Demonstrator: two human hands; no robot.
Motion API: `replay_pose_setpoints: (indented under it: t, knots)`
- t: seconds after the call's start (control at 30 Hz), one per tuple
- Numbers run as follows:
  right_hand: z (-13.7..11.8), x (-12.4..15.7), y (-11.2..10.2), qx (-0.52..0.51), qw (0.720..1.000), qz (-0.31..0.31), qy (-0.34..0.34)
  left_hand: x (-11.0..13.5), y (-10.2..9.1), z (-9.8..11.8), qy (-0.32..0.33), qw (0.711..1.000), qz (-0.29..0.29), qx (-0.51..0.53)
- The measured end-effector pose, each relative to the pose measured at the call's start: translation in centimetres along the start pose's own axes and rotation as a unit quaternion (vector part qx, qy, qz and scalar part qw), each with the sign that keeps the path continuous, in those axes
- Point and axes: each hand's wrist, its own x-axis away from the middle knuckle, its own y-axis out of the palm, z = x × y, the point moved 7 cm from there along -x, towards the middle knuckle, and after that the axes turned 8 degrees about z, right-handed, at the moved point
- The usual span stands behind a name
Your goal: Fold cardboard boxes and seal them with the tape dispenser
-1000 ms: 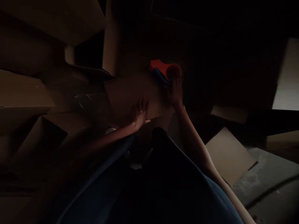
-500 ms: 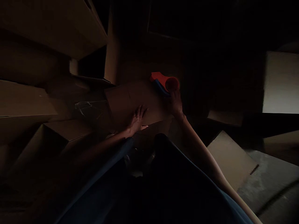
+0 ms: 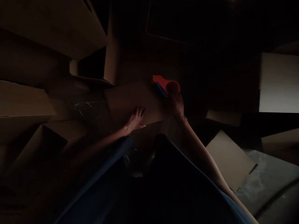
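Observation:
A folded cardboard box lies flat in front of me. My left hand rests on its near edge with the fingers spread. An orange and blue tape dispenser sits at the right end of the cardboard, its round hub facing up. My right hand is closed around the near side of the dispenser. Darkness hides most of the right fingers and the dispenser's underside.
Several cardboard boxes crowd the left side, among them an open one. A cardboard piece lies at the right on the grey floor. A pale panel stands at the far right. Clear plastic strips lie left of the cardboard.
The right hand and the tape dispenser have shifted slightly toward me. My left hand stays on the cardboard with almost no movement.

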Motion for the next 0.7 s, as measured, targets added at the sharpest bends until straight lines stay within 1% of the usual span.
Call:
replay_pose_setpoints:
  t: [0.13,0.23,0.47,0.6,0.7]
  knots:
    - [0.1,0.3,-0.9,0.010,1.000,-0.005,0.012,-0.1,-0.1,-0.3,0.007,1.000,0.001,0.010]
    - [0.0,-0.2,-1.3,0.002,1.000,-0.012,0.011,-0.1,0.2,-0.4,0.006,1.000,0.004,0.014]
    - [0.1,-3.7,-1.7,-0.018,0.999,0.014,0.035,-0.1,0.1,-0.4,0.016,1.000,-0.010,0.005]
    - [0.1,-5.6,-2.1,-0.038,0.997,0.026,0.064,-0.1,-0.4,-0.2,0.025,0.999,-0.021,0.000]
    - [0.8,-6.2,-2.7,-0.068,0.992,0.046,0.096,0.1,-1.2,0.0,0.031,0.999,-0.022,-0.003]
